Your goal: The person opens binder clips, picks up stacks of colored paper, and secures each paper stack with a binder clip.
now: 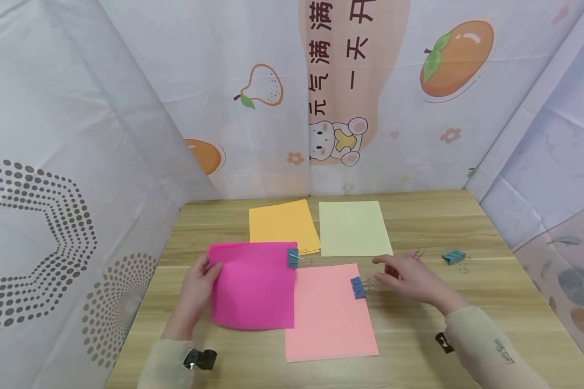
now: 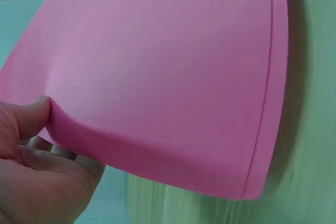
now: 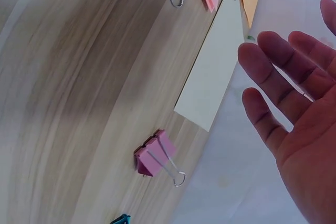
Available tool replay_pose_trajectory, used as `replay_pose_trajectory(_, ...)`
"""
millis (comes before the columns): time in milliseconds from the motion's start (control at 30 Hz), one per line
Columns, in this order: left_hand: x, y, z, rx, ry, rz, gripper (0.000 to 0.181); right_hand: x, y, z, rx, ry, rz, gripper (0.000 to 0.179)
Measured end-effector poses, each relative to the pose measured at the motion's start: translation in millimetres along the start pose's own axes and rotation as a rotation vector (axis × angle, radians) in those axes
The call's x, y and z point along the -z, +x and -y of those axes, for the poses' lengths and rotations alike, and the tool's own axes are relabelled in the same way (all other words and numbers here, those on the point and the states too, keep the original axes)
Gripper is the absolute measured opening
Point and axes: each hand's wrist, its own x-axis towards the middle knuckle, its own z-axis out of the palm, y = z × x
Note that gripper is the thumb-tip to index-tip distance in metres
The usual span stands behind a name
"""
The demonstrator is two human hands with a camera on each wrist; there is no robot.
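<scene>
My left hand [image 1: 198, 284] pinches the left edge of a stack of magenta paper [image 1: 253, 286], thumb on top and fingers beneath. In the left wrist view the magenta paper [image 2: 168, 66] bends up from the thumb, its sheets slightly offset along one side. A teal binder clip [image 1: 293, 258] grips the stack's upper right edge. To its right lies pink paper [image 1: 331, 319] with a blue binder clip [image 1: 358, 288] on its right edge. Just right of that clip hovers my right hand [image 1: 409, 278], holding nothing; the right wrist view shows its fingers [image 3: 283, 77] relaxed and spread.
Orange paper [image 1: 282, 224] and pale yellow-green paper [image 1: 354, 229] lie along the back of the wooden table [image 1: 433, 216]. A loose pink binder clip [image 3: 155, 153] sits beyond my right hand, with another teal binder clip [image 1: 454, 256] farther right. Printed curtains [image 1: 243, 162] stand behind and at the sides.
</scene>
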Motion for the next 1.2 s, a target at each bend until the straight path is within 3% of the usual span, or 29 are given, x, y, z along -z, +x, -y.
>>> replay_pose_trajectory(200, 5.9, 0.4, 5.3, 0.034, 0.024, 0.006, 0.044, -1, -3.0, -8, -0.008, -0.014, -0.023, 0.044)
replay_pose_trajectory(600, 11.3, -0.8, 15.4, 0.09, 0.057, -0.004, 0.044, -2, -8.1, -19, -0.021, 0.012, -0.015, 0.041)
replay_pose_trajectory(1200, 23.2, 1.0, 27.9, 0.104, 0.13, -0.031, 0.044, 0, -11.6, -23, -0.066, 0.016, -0.012, 0.039)
